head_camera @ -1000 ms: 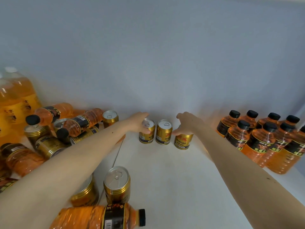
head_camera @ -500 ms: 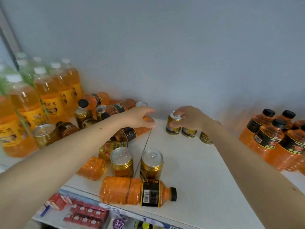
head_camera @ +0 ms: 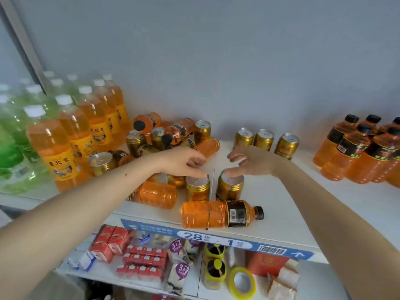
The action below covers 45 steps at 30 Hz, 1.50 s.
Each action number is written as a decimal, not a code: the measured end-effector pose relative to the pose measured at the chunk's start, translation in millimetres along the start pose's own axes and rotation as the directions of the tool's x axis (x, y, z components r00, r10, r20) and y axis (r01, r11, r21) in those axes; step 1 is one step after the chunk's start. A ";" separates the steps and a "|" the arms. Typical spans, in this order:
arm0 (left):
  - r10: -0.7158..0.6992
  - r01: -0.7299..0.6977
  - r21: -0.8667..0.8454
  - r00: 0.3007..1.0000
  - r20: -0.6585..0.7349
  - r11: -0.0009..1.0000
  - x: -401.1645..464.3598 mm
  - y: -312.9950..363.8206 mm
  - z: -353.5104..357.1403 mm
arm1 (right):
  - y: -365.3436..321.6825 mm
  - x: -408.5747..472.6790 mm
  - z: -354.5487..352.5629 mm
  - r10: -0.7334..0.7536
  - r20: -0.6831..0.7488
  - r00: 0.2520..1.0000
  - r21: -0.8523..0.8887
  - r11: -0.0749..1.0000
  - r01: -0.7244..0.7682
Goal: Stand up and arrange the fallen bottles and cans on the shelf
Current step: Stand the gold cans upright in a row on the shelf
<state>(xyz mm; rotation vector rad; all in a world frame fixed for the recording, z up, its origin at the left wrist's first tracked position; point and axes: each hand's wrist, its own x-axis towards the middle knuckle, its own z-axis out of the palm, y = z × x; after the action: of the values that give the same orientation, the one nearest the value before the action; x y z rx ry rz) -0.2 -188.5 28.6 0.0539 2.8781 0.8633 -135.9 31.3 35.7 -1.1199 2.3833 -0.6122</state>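
Both hands have pulled back from the row of three cans (head_camera: 265,140) at the back wall and now hang over two upright cans nearer the shelf's front edge. The left hand (head_camera: 180,161) is spread, palm down, with its fingertips (head_camera: 202,175) touching the rim of the left can (head_camera: 197,188); it does not grip it. The right hand (head_camera: 252,162) is also loose and curled, its thumb tip resting on the top of the right can (head_camera: 229,187), with the other fingers lifted clear. The two cans stand side by side, just apart, one under each hand.

Just in front of both hands a fallen bottle (head_camera: 220,213) lies on its side along the shelf (head_camera: 287,215), with its black cap pointing right. Beside the left forearm another orange bottle (head_camera: 154,194) lies flat. Beyond the left hand sits a jumble of fallen bottles and cans (head_camera: 171,133), some lying on others. Farther left stand tall orange bottles with white caps (head_camera: 65,137) and green ones (head_camera: 13,137). Well to the right of the right hand, a group of upright black-capped bottles (head_camera: 363,152) stands together. Below the shelf edge, a blue label strip (head_camera: 216,237) reads 28 and 1.
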 end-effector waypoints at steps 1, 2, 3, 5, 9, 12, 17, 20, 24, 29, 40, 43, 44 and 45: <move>0.014 -0.014 0.021 1.000 0.002 1.000 -4.5 2.0 2.1 | -2.1 -2.3 3.6 0.007 0.011 1.000 -0.008 1.000 -0.007; 0.029 -0.029 0.042 1.000 -0.003 0.999 -8.2 4.0 4.1 | -3.8 -3.4 6.6 0.010 0.016 1.000 -0.017 1.000 -0.010; 0.043 -0.043 0.059 0.999 -0.010 0.997 -11.0 5.4 5.7 | -5.2 -4.3 8.8 0.010 0.018 1.000 -0.028 1.000 -0.010; 0.051 -0.049 0.083 0.998 -0.023 0.995 -15.4 6.3 6.7 | -6.9 -6.0 10.9 0.015 0.021 1.000 -0.043 0.999 -0.014; 0.036 -0.029 0.135 0.998 -0.045 0.990 -16.5 4.6 7.3 | -7.0 -10.0 11.5 0.018 0.031 0.999 -0.088 0.996 -0.015; 0.036 -0.026 0.167 0.997 -0.062 0.986 -13.4 5.4 11.5 | -6.0 -11.8 12.4 0.000 -0.013 1.000 -0.094 0.996 -0.001; 0.010 -0.001 0.112 0.997 -0.077 0.994 -10.8 8.1 15.1 | -5.5 -14.0 11.8 -0.015 -0.060 0.998 -0.132 0.991 0.007; 0.005 0.002 0.089 0.996 -0.086 0.996 -7.2 12.2 17.3 | -6.3 -14.6 8.4 -0.018 -0.086 0.996 -0.199 0.980 0.000; 0.020 -0.010 0.084 0.993 -0.114 0.996 6.9 20.1 22.4 | -1.2 -14.6 2.0 0.043 -0.146 0.988 -0.307 0.948 -0.087; 0.036 -0.010 0.153 0.985 -0.170 0.988 32.2 28.2 28.5 | 12.0 -12.8 -2.8 0.152 -0.312 0.938 -0.389 0.880 -0.272; 0.009 0.021 0.161 0.983 -0.184 0.987 82.5 28.8 24.4 | 42.0 -12.7 -17.7 0.174 -0.304 0.937 -0.377 0.881 -0.286; 0.002 0.024 0.145 0.984 -0.176 0.989 97.0 33.9 25.4 | 51.1 -10.1 -23.0 0.204 -0.357 0.912 -0.388 0.855 -0.343; -0.003 0.027 0.138 0.985 -0.172 0.990 102.3 36.3 26.3 | 55.0 -9.8 -25.7 0.217 -0.368 0.904 -0.393 0.845 -0.363; -0.007 0.030 0.137 0.986 -0.169 0.990 107.7 39.1 27.6 | 59.5 -9.6 -29.2 0.234 -0.379 0.896 -0.394 0.835 -0.385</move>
<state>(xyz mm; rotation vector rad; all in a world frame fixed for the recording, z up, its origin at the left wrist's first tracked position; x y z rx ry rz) -103.1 -133.0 14.5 -0.0331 3.0872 0.6941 -182.2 79.2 28.0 -0.8033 3.0175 -0.1070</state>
